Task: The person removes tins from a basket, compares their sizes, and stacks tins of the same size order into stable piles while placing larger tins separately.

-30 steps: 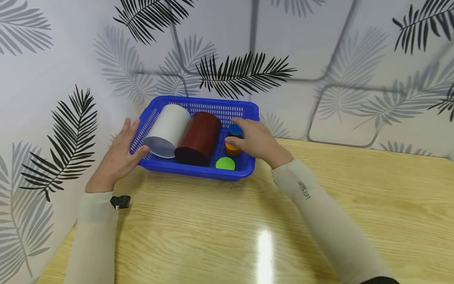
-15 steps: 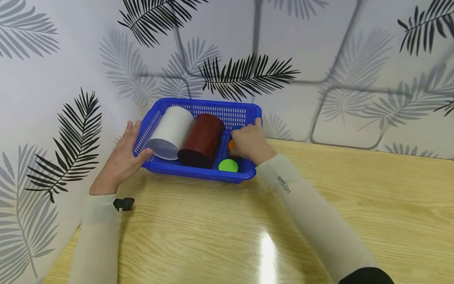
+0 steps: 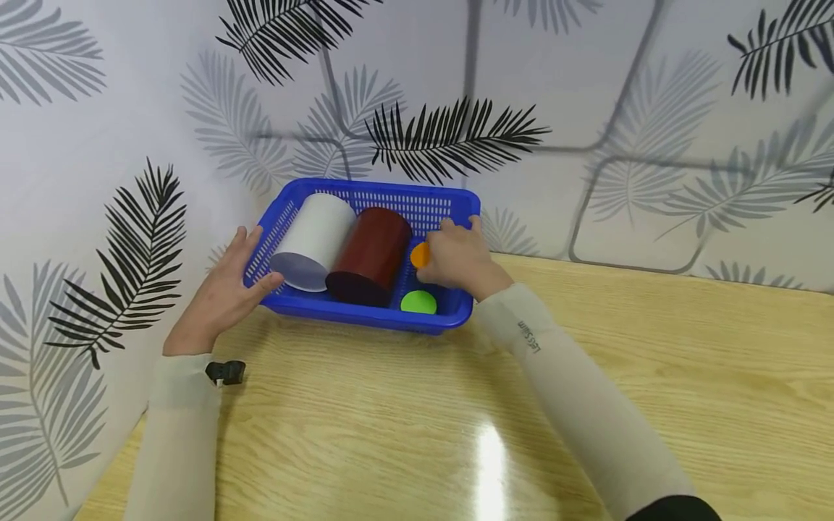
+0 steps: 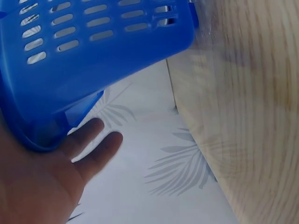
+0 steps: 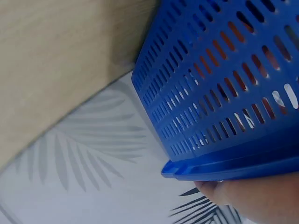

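Note:
In the head view, a blue plastic basket [image 3: 365, 317] holds a white cylinder [image 3: 315, 235] and a dark red cylinder [image 3: 371, 253] lying side by side. At its right end my right hand [image 3: 461, 253] reaches in with curled fingers, gripping a small orange cylinder [image 3: 420, 255] between thumb and fingers. The small blue cylinder is hidden behind that hand. Nearer the front lies a small piece with a round green top [image 3: 418, 302]. My left hand [image 3: 224, 293] rests at the basket's left rim, fingers straight outside and thumb over the edge.
The basket stands on a light wooden table [image 3: 365, 420], close to a wall [image 3: 560, 79] printed with leaves. Slotted sides of the basket [image 5: 210, 84] fill much of the right wrist view. A small black device [image 3: 226, 373] sits at the left wrist.
My right hand has gone from hovering over the small cylinders to gripping among them. The orange one has shifted slightly back and left; the blue one is now covered. My left hand stays put.

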### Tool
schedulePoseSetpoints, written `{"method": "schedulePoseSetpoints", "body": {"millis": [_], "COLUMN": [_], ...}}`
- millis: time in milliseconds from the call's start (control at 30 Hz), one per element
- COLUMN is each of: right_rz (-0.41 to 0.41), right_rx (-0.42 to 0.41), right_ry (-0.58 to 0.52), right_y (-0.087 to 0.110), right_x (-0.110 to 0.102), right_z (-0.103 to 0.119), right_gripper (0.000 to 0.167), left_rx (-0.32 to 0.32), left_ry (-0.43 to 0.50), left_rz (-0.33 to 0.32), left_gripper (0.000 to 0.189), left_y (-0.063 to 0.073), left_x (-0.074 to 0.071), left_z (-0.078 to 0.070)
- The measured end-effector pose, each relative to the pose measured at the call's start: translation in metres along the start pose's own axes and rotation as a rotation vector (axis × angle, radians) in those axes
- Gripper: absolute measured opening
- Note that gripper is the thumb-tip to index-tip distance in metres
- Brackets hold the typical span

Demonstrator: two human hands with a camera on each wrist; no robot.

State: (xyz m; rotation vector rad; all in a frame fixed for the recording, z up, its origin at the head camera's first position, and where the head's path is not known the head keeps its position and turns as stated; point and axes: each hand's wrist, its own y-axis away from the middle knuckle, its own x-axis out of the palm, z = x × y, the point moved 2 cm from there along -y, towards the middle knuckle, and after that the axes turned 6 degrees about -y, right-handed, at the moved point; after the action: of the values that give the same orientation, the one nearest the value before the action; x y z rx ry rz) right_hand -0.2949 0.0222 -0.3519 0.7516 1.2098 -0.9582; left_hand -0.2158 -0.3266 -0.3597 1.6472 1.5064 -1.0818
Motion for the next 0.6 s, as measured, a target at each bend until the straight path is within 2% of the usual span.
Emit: {"method": "schedulePoseSetpoints", "body": {"millis": [167,333,467,600], "right_rz": [-0.093,-0.147,-0.155,-0.213], "right_rx": [-0.005,-0.017,-0.026,-0.049], "right_ry": [-0.276,-0.575,-0.737,-0.809], "right_y": [0.005,0.014,0.023,0.032], "right_x": [-0.003,-0.007,-0.011,-0.018], "right_z": [-0.006,-0.017,-0.025,-0.034], "right_gripper": [0.054,0.056,0.06,0.061], "left_rx": [-0.027,-0.03,-0.037,-0.047], "left_ry": [0.003,0.004,-0.011,-0.03], "left_rz": [0.026,0.045,0.065,0.083], "left_gripper": [0.099,0.104,0.108,0.111], "left_y": [0.0,0.0,0.0,0.001], "left_x": [0.001,0.0,-0.001,-0.003], "left_z": [0.004,0.004,0.003,0.001]}}
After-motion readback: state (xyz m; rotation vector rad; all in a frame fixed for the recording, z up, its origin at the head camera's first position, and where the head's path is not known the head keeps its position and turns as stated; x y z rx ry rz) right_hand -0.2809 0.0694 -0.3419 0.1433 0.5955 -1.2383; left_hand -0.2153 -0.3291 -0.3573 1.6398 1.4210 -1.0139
